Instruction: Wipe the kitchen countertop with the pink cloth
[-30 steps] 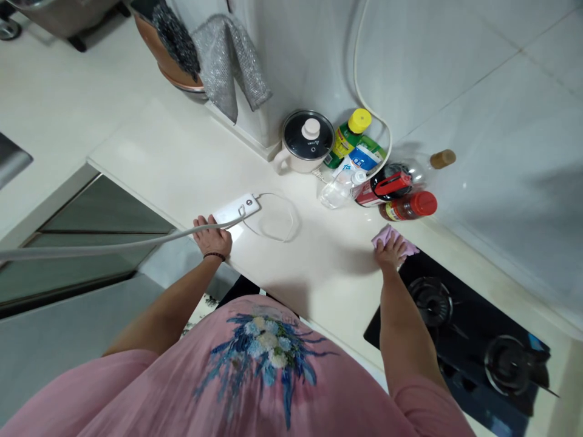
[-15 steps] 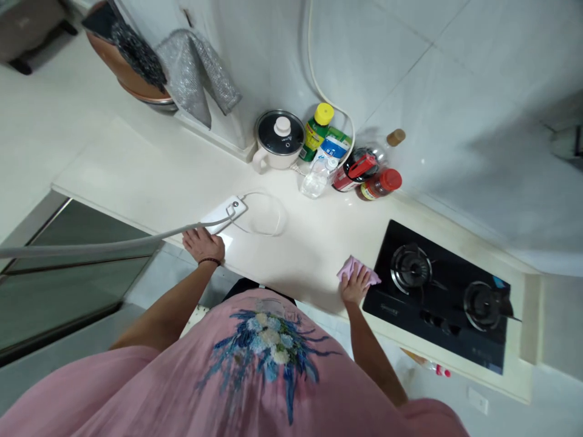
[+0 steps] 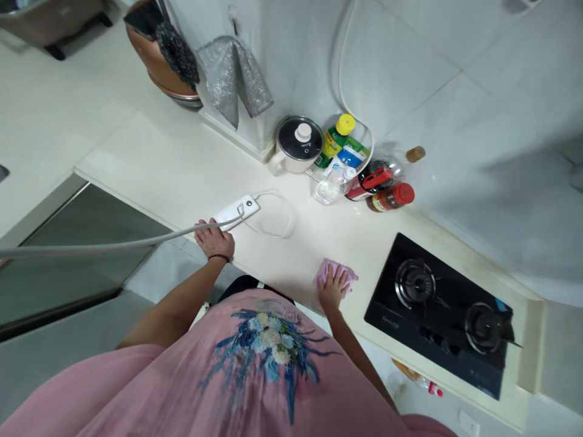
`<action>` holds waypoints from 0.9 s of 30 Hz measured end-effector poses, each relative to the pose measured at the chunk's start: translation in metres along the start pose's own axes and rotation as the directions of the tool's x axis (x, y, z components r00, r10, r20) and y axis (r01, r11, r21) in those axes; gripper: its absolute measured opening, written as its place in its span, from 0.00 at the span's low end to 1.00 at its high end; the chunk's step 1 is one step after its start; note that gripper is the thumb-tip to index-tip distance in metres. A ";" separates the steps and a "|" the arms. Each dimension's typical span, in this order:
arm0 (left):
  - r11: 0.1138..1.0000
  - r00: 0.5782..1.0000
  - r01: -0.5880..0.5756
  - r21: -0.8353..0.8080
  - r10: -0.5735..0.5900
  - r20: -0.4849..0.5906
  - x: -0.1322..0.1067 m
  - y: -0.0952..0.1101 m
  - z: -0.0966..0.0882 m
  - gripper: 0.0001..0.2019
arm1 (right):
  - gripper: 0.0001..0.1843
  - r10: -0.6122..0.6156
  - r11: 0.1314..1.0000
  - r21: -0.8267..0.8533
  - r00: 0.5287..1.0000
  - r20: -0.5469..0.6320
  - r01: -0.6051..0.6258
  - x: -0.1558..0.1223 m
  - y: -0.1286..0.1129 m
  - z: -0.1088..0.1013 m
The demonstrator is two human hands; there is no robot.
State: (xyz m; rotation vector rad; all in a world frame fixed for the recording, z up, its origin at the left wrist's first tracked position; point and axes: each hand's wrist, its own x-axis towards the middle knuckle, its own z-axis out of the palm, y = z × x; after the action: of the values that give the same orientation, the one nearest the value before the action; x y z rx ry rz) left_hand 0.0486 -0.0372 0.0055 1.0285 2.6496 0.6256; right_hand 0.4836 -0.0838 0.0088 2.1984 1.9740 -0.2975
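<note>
My right hand (image 3: 332,292) presses a folded pink cloth (image 3: 348,278) onto the white counter (image 3: 277,261), left of the black gas stove (image 3: 387,291). The fingers are spread over the cloth, and its edges stick out around them. On the counter's front edge my left hand (image 3: 215,239) lies flat with its fingers apart. It is beside a white, strip-shaped electrical device (image 3: 248,206) that looks like a power strip. A thick grey cord (image 3: 136,243) passes just over the left fingertips to this device; whether they touch it I cannot tell.
Along the wall stand a lidded electric pot (image 3: 296,145), a yellow-capped bottle (image 3: 339,133), a clear bottle (image 3: 330,189) and a red-lidded jar (image 3: 394,197). A silvery cloth (image 3: 234,79) hangs at the back left, near a brown pan (image 3: 150,57).
My right hand has slid the pink cloth left, away from the stove's edge. The left hand stays by the white device. The whole view has shifted slightly.
</note>
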 end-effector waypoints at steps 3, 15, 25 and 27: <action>1.000 1.000 0.009 -0.001 -0.009 0.014 0.000 0.000 -0.001 0.39 | 0.37 -0.045 0.999 0.004 0.999 -0.004 0.045 0.073 -0.006 -0.025; 0.999 1.000 0.018 0.042 -0.019 0.024 0.003 0.003 -0.003 0.39 | 0.39 0.017 0.995 0.103 0.999 -0.031 -0.014 0.235 -0.050 -0.072; 1.000 1.000 -0.002 0.008 0.002 0.000 0.001 0.000 -0.002 0.38 | 0.35 -0.278 0.961 0.026 0.959 0.051 0.277 0.028 -0.065 -0.017; 1.000 1.000 -0.010 0.012 0.010 -0.010 0.001 0.000 -0.002 0.38 | 0.34 -0.273 0.962 0.030 0.959 0.083 0.271 -0.011 -0.042 -0.005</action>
State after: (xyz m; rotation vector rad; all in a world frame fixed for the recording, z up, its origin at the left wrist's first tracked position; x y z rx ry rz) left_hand 0.0478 -0.0369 0.0072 1.0448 2.6615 0.6199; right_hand 0.4410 -0.0889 0.0169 1.8860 2.2323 -0.4411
